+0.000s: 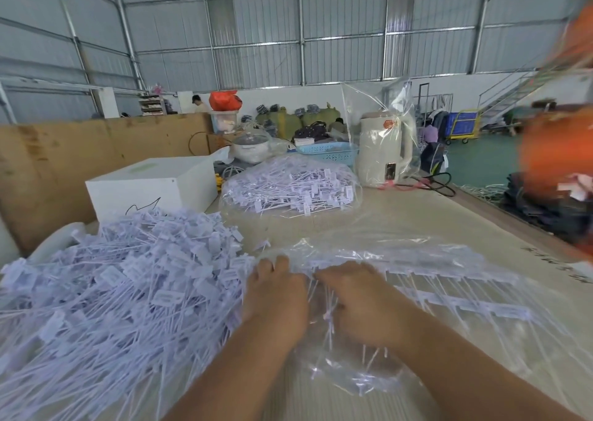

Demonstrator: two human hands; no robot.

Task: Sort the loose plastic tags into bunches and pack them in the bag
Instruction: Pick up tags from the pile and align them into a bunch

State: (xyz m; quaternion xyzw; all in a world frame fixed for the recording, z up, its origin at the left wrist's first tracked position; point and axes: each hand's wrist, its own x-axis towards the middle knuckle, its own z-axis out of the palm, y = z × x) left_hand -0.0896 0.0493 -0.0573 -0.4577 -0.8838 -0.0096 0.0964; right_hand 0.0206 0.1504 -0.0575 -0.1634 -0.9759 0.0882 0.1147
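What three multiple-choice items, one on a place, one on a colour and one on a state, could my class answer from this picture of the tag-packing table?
1. Where does the big loose pile of tags lie?
A. left of the hands
B. inside the blue basket
C. on top of the white box

2. What colour is the basket at the far side of the table?
A. red
B. blue
C. black

3. What state is the far clear bag in?
A. empty and folded flat
B. filled with tags
C. hanging from the wall

Key:
1 A, the pile spreads to the left of the left hand and right hand.
2 B, its lattice wall is light blue.
3 B, white tags bulge through its clear plastic as it lies on the table.
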